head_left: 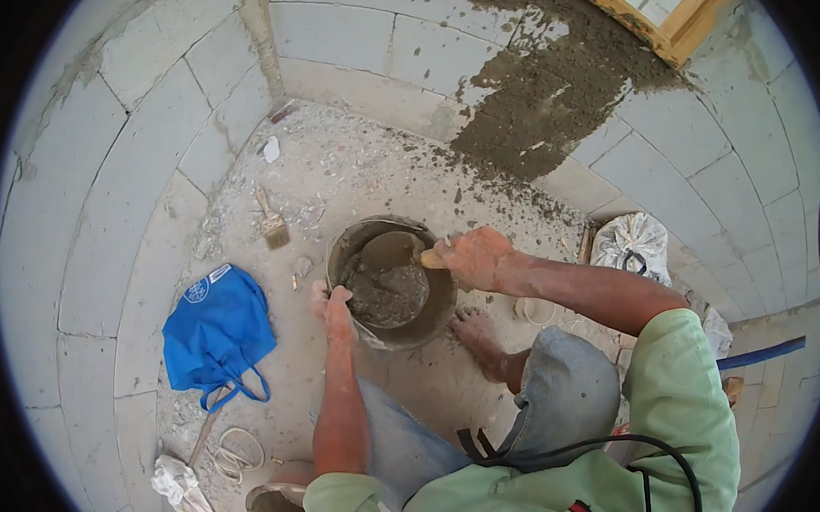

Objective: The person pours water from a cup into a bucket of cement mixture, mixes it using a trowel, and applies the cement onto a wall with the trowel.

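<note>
A bucket (pixel 435 318) stands on the floor between my legs, partly filled with wet grey mortar (pixel 384 295). My left hand (pixel 337 311) is closed on the bucket's left rim. In my right hand (pixel 479 257), over the right rim, is the yellowish handle of a scoop (pixel 393 248). The scoop's rounded, mortar-coated end is inside the bucket against the mortar; its exact shape is partly hidden.
Fresh mortar (pixel 549 89) covers part of the block wall below a wooden frame (pixel 687 34). A brush (pixel 271 220) and a blue bag (pixel 218 330) lie to the left. A white sack (pixel 631 244) stands right; a second mortar-filled container (pixel 276 509) sits near my left side.
</note>
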Tool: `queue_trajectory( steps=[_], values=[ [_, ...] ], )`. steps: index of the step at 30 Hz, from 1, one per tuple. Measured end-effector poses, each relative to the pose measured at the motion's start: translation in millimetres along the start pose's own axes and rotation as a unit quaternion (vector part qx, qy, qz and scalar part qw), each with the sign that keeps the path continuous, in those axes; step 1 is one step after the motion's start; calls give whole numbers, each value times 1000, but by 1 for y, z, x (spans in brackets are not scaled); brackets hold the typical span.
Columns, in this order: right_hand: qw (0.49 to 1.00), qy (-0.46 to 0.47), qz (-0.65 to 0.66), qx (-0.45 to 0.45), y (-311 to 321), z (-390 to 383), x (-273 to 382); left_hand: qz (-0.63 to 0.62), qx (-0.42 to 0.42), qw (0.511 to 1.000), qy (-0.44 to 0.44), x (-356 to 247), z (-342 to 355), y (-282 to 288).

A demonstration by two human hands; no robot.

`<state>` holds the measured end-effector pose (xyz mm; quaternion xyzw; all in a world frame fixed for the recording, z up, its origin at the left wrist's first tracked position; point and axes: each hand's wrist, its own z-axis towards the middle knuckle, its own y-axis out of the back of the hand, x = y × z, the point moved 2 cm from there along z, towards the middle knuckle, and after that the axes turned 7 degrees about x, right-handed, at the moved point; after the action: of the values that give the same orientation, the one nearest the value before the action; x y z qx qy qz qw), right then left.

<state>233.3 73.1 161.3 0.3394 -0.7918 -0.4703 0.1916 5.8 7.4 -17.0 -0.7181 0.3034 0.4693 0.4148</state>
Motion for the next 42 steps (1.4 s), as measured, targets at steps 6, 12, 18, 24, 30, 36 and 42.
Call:
queue_trajectory(
  steps=[6,12,18,24,30,36,42],
  values=[
    [995,43,-83,-39,-71,54,15,-8,9,1000,18,-7,-4,11],
    [994,79,46,56,-91,51,12,-9,32,999,19,-9,-2,10],
    [995,79,6,55,-55,-1,12,-44,21,999,22,-6,-1,8],
    [994,73,-38,71,-32,-30,14,-1,3,999,40,-3,-2,13],
    [969,85,-214,93,-75,11,22,-13,5,1000,13,-4,-1,10],
    [970,23,-228,77,-38,24,5,4,3,1000,20,-7,-7,8],
    [942,-10,-332,40,-2,36,6,16,-8,999,31,-6,-5,9]
  ],
)
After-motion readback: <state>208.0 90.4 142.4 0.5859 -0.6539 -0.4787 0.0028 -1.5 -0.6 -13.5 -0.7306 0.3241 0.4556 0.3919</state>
